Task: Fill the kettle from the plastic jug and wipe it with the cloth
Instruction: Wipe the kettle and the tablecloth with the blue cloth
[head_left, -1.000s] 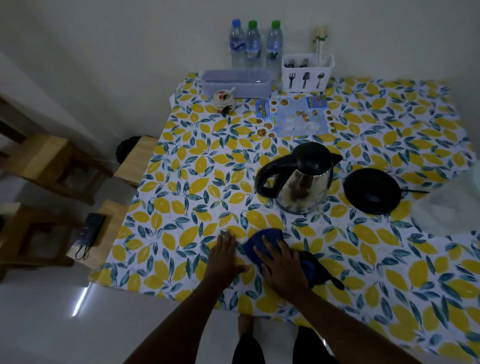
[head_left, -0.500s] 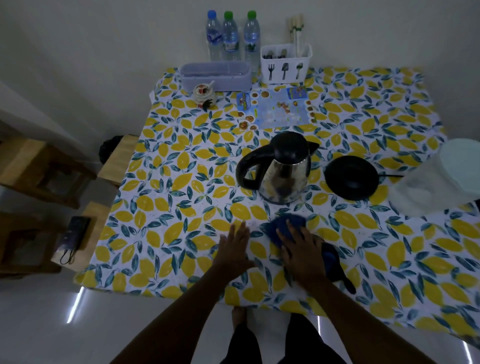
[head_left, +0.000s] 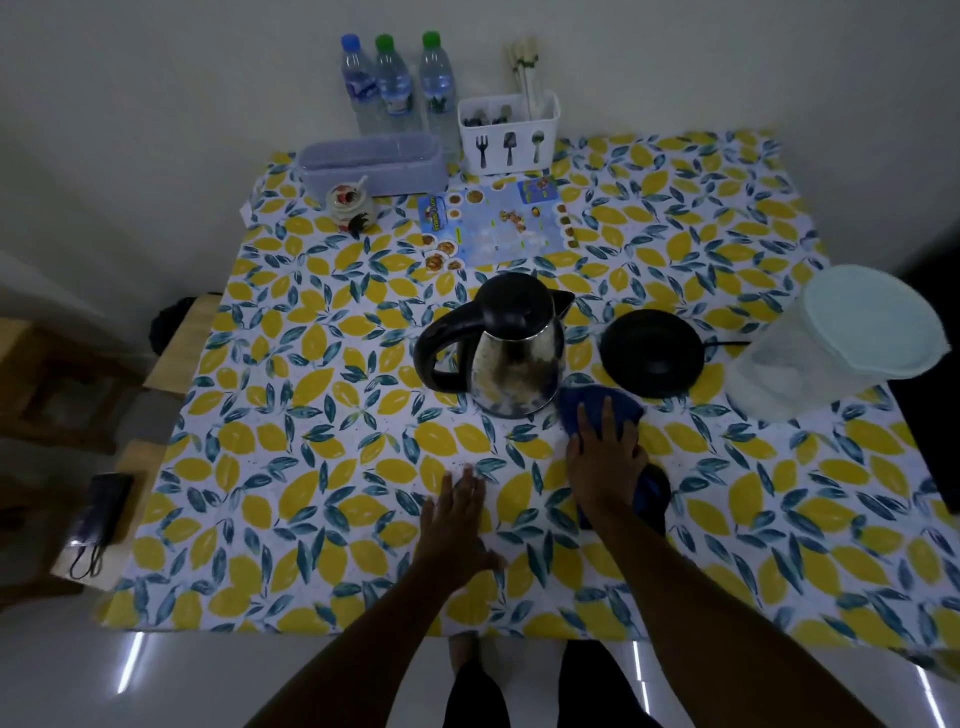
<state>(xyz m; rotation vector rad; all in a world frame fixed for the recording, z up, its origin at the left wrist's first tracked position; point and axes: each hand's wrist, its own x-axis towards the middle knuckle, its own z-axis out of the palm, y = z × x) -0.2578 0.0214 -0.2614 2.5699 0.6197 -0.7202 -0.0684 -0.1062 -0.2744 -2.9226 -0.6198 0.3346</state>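
Note:
A steel kettle (head_left: 511, 358) with a black lid and handle stands upright at the middle of the table, lid closed. Right of it lies its round black base (head_left: 652, 353) with a cord. A clear plastic jug (head_left: 826, 348) with a pale lid stands at the right. A blue cloth (head_left: 597, 408) lies on the table against the kettle's lower right side. My right hand (head_left: 605, 462) presses flat on the cloth, fingers spread. My left hand (head_left: 457, 514) rests flat on the tablecloth, holding nothing.
The table (head_left: 311, 467) has a lemon-print cover. At the back stand three water bottles (head_left: 395, 88), a white cutlery holder (head_left: 509, 135), a lilac box (head_left: 371, 161), a small jar (head_left: 350, 205) and a printed menu sheet (head_left: 493, 223). Wooden stools (head_left: 57, 374) stand left.
My right hand has slid the blue cloth forward and right, up against the kettle's base. The left hand stays flat on the table. The view has shifted, bringing the jug fully in.

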